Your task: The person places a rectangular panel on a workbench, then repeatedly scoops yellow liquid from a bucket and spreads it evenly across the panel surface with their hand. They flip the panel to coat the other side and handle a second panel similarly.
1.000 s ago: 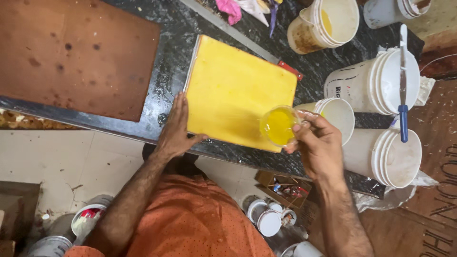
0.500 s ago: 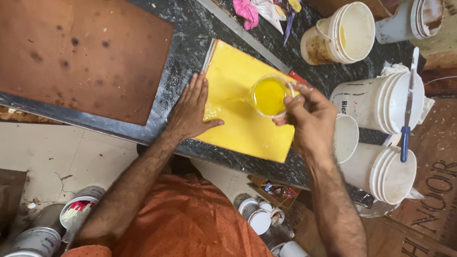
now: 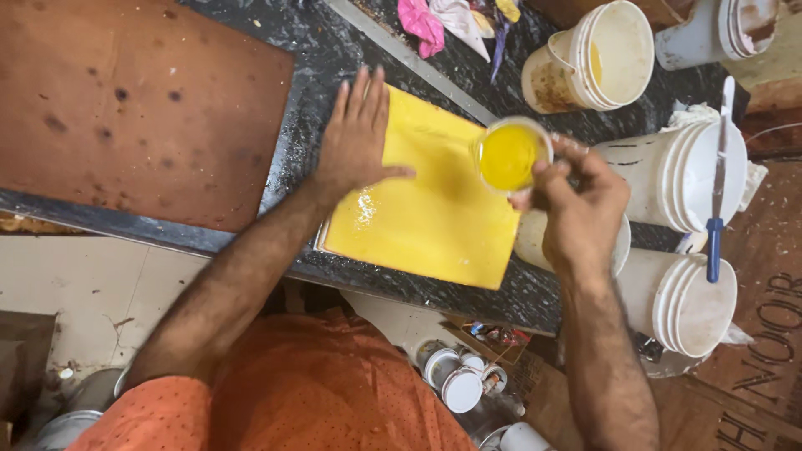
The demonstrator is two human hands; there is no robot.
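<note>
A yellow-coated square board (image 3: 434, 217) lies on the dark speckled counter (image 3: 334, 58). My left hand (image 3: 355, 138) rests flat on the board's left edge, fingers spread. My right hand (image 3: 576, 209) grips a small clear cup of yellow liquid (image 3: 510, 154) and holds it over the board's right part. A wet shiny patch (image 3: 365, 209) sits on the board near my left wrist.
A brown board (image 3: 134, 100) lies on the counter at the left. White buckets (image 3: 693, 242) stand at the right, one with a blue-handled tool (image 3: 714, 217) across it. Another bucket (image 3: 593, 58) and coloured rags (image 3: 451, 17) lie behind. Small tins (image 3: 455, 380) sit on the floor.
My right hand has carried the cup from beside the board's right edge to above the board. My left hand stays flat on the board. The view has shifted.
</note>
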